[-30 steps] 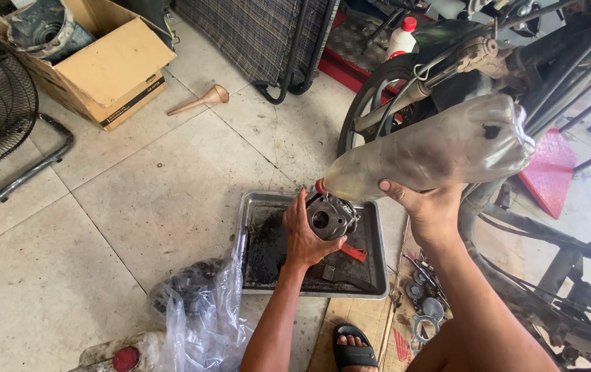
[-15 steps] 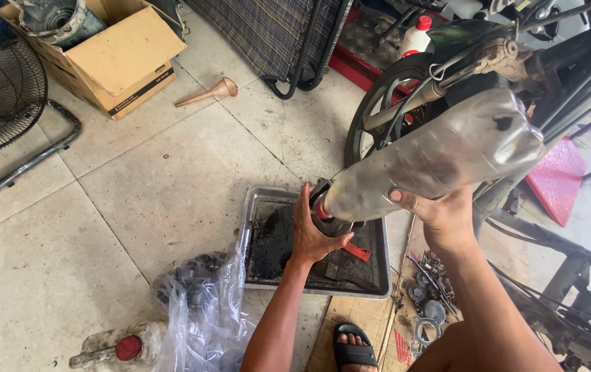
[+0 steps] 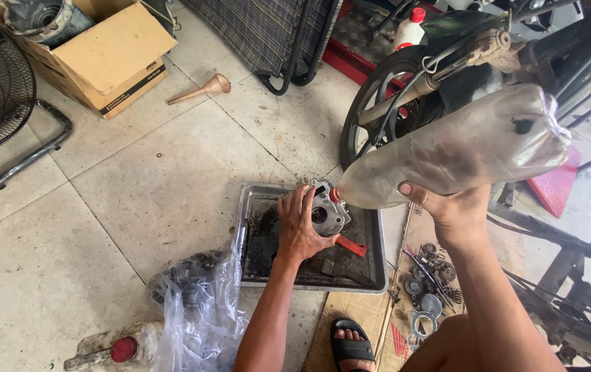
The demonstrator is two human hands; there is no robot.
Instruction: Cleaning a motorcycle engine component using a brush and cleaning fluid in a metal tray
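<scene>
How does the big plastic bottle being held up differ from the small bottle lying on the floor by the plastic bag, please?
The big bottle is raised and tipped in the right hand, neck down at the metal part that the left hand steadies over the tray; the small bottle lies on its side on the floor, untouched. The big bottle is far larger. The small bottle shows a red cap; the big bottle's neck end is reddish. Both are grimy, cloudy plastic.

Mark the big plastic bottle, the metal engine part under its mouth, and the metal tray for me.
plastic bottle (image 3: 457,148): head view, middle of its cloudy body.
engine part (image 3: 328,213): head view, its grey top face.
metal tray (image 3: 376,238): head view, right rim.
</scene>
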